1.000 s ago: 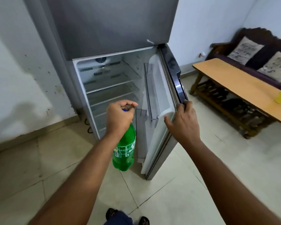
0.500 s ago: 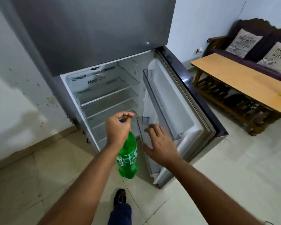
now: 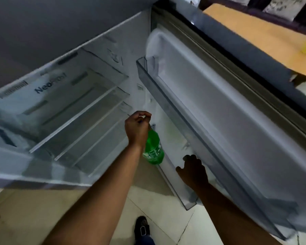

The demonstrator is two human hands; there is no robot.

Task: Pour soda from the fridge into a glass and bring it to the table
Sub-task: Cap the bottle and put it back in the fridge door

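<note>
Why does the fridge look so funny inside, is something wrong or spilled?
Nothing looks spilled or broken. The odd part is how bare the fridge is: its shelves hold nothing. The only drink in view is the green soda bottle, hanging by its neck from the left hand, beside the open door's lower bin.

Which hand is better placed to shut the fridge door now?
Right. The right hand is free and down at the open fridge door, by its lower shelf. The left hand is busy holding the green soda bottle by its neck.
</note>
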